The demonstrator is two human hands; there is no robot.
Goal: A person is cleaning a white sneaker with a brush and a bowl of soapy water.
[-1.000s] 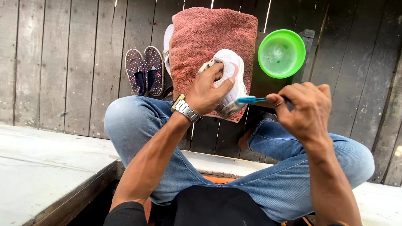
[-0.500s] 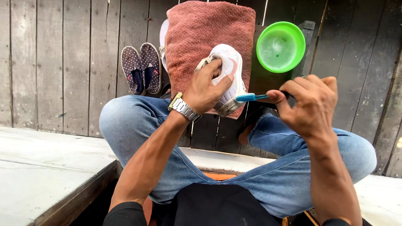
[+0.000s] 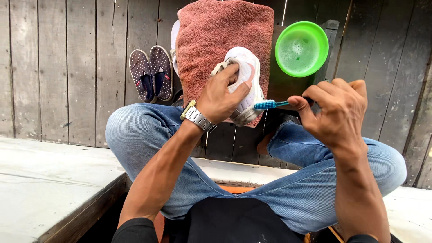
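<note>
1. Over the folded knees, head view: I see the left hand [image 3: 223, 96] clamped round a white fabric sneaker [image 3: 247, 76].
2. Right hand [image 3: 338, 112] pinches a blue-bristled toothbrush [image 3: 270, 104], bristles at the sole edge.
3. Scrubbing's underway, I reckon; steady short strokes needed.

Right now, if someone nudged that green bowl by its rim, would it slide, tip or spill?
The green bowl looks like thin plastic, so probably light and easy to slide on the wooden boards. Its inside looks wet or sudsy, so a rim push might tip it and slop liquid. It likely would not crack.
</note>
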